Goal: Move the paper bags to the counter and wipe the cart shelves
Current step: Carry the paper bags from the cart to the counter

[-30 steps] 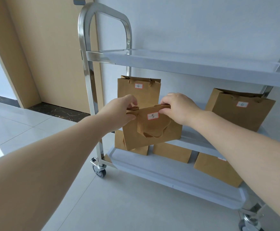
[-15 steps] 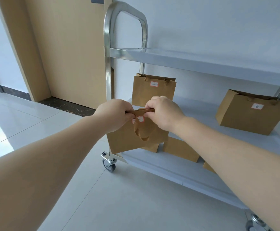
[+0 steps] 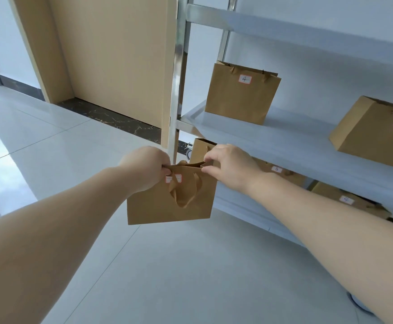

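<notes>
A person is standing at a metal cart point(image 3: 178, 66), seen from a camera on their head, with both bare arms reaching forward. Both hands are holding one brown paper bag point(image 3: 169, 202) by its top edge. The left hand point(image 3: 144, 167) is pinching the left corner, fingers curled round the paper. The right hand point(image 3: 228, 164) is pinching the right corner between thumb and fingertips. The bag is hanging upright in the air over the floor point(image 3: 191, 277), just in front of the cart's left end and clear of its shelves. Its long top edge is running left to right between the two hands, so neither hand is nearer. Its label is partly hidden by the left hand.

Other bags are sitting on the cart: bag 4 point(image 3: 241, 94) and bag 6 point(image 3: 373, 134) on the middle shelf point(image 3: 284, 141), more on the bottom shelf. No counter is in view, so which way the bag must be carried cannot be told.
</notes>
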`<state>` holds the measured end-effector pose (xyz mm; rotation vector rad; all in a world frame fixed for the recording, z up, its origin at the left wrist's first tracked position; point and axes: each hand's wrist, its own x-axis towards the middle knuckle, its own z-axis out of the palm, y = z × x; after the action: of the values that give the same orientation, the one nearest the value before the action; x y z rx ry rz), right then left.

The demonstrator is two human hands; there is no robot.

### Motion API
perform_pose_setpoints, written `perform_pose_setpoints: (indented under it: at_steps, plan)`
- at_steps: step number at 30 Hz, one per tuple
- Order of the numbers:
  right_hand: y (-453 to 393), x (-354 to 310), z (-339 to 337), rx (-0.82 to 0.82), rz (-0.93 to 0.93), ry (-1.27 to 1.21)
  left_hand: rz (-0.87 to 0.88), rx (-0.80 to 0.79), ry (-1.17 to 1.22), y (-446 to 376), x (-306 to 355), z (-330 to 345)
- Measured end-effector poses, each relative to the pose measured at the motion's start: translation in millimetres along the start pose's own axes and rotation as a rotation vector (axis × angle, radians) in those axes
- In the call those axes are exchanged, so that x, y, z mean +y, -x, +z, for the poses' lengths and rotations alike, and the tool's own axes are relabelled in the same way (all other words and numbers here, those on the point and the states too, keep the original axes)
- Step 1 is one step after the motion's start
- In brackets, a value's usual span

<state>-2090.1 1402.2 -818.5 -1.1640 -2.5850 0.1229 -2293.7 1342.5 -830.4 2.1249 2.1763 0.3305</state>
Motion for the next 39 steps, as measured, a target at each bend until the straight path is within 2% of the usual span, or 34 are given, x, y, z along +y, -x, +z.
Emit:
perform_pose_setpoints:
  at_steps: [9, 14, 21, 25, 29, 33, 37, 39]
  plan:
    - [-2, 50, 69, -0.143, 0.122, 0.085, -0.092, -0.003, -0.105, -4, -33, 46]
    - [-18, 87, 93, -0.207, 0.304, 0.230, -0.092, 0.003, -0.109, -13, -43, 66]
    - [-38, 128, 116, -0.032, 0.537, 0.102, -0.067, 0.002, -0.068, -24, -46, 89]
    - [-50, 144, 122, -0.005, 0.656, 0.099, -0.029, 0.009, -0.075, -29, -49, 98]
    - [-58, 155, 127, -0.017, 0.683, 0.157, -0.008, 0.006, -0.084, -32, -51, 106]
    - [-62, 164, 130, -0.085, 0.704, 0.101, 0.001, 0.000, -0.088, -32, -54, 109]
    - [-57, 161, 132, 0.097, 0.656, 0.022, 0.010, 0.001, -0.086, -31, -56, 112]
    - [-53, 158, 135, 0.116, 0.593, 0.019, 0.008, 0.007, -0.078, -29, -55, 111]
